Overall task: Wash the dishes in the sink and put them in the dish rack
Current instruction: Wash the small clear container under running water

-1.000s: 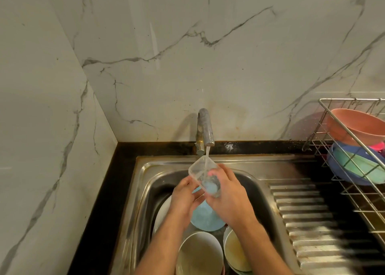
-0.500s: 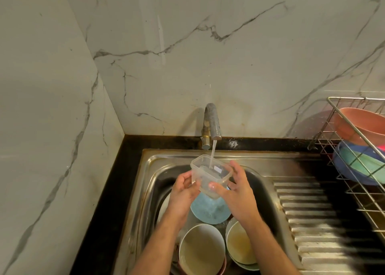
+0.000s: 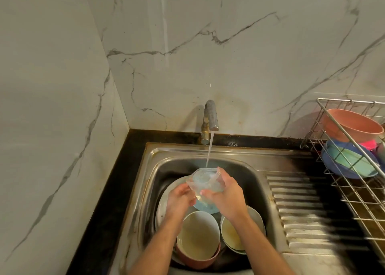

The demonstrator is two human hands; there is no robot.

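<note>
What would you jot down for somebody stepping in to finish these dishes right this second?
Left hand and right hand: both hold the clear plastic container under the running tap, above the sink.
Done: a pink bowl and a green bowl nested in a blue bowl sit in the dish rack on the right.
Left: finish rinsing the container and rack it; then wash the stacked bowls, the light bowl beside them, the blue plate and the white plate in the sink.

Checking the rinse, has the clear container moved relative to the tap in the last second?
Yes. The clear container, held in both hands, has dropped farther below the tap spout and tipped.
</note>
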